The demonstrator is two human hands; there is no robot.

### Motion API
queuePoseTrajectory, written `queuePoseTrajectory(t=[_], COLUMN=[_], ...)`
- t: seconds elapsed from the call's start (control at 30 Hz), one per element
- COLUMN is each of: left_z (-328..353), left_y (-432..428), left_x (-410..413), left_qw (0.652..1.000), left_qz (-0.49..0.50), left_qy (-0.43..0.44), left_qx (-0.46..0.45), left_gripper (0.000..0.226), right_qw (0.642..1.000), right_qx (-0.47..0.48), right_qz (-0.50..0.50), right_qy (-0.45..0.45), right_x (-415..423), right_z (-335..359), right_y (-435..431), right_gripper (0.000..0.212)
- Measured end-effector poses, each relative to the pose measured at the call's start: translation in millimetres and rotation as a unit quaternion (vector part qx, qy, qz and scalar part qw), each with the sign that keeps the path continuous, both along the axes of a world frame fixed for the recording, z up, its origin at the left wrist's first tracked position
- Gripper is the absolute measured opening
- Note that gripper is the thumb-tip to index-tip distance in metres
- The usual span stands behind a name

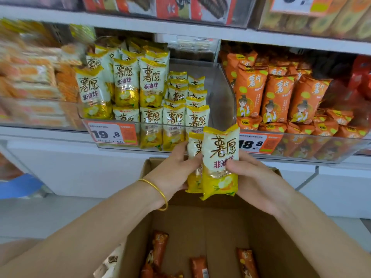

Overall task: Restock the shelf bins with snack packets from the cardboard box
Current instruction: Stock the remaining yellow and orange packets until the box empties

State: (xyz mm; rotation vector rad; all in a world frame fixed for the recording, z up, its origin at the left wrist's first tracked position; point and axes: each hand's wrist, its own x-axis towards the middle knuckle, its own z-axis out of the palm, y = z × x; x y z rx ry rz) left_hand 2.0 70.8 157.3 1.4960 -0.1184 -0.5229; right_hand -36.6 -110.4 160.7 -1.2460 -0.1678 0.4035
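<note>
My right hand (259, 177) grips a white-and-yellow snack packet (219, 157) upright, just below the front lip of the clear shelf bin (222, 93). My left hand (176, 167) holds a second packet of the same kind (193, 155), partly hidden behind the first one. Both packets hang over the open cardboard box (210, 223), which has a few orange packets (158, 251) lying at its bottom. The bin holds several rows of matching white-and-yellow packets (152, 85), with bare room at its right rear.
To the right stands a bin of orange packets (279, 95) with an 18.8 price tag (259, 144). A 19.8 price tag (112, 134) marks the yellow bin. Blurred orange snacks (30, 81) fill the bin at left. Another shelf (180, 29) runs above.
</note>
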Motion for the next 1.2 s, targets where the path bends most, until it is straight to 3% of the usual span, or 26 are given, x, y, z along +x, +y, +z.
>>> queuePoseTrajectory(t=[0.17,0.27,0.37,0.43,0.6,0.83,0.97,1.03,1.1,1.17,1.2], left_z=[37,54,58,59,63,69,75,76,71,60,54], left_y=[17,22,25,25,22,20,23,26,31,37,40], left_x=[23,36,43,45,41,43,49,57,73,90,97], left_qw=[0.998,0.993,0.987,0.983,0.979,0.973,0.962,0.931,0.835,0.714,0.671], left_qz=[0.014,0.021,0.052,0.087,0.081,0.026,0.044,0.074,0.129,0.18,0.186], left_qy=[-0.062,-0.113,-0.149,-0.159,-0.188,-0.23,-0.267,-0.345,-0.483,-0.559,-0.575], left_qx=[0.004,0.021,0.008,0.009,0.013,0.016,0.03,0.091,0.228,0.381,0.429], left_gripper=[0.047,0.054,0.037,0.037,0.015,0.028,0.028,0.024,0.035,0.042,0.036], right_qw=[0.999,0.997,0.995,0.994,0.994,0.991,0.982,0.972,0.956,0.928,0.907], right_qx=[-0.014,-0.012,0.009,0.023,0.058,-0.019,-0.065,-0.086,-0.127,-0.194,-0.236], right_qz=[0.002,0.024,0.032,0.035,0.007,-0.021,-0.036,-0.062,-0.109,-0.156,-0.177], right_qy=[-0.049,-0.077,-0.089,-0.099,-0.095,-0.132,-0.176,-0.211,-0.24,-0.278,-0.3], right_x=[29,44,55,60,70,78,87,96,110,127,135], right_z=[33,48,50,45,39,46,63,69,71,70,69], right_y=[18,28,33,35,35,34,29,31,36,40,42], right_gripper=[0.083,0.079,0.068,0.063,0.072,0.068,0.066,0.066,0.071,0.066,0.06])
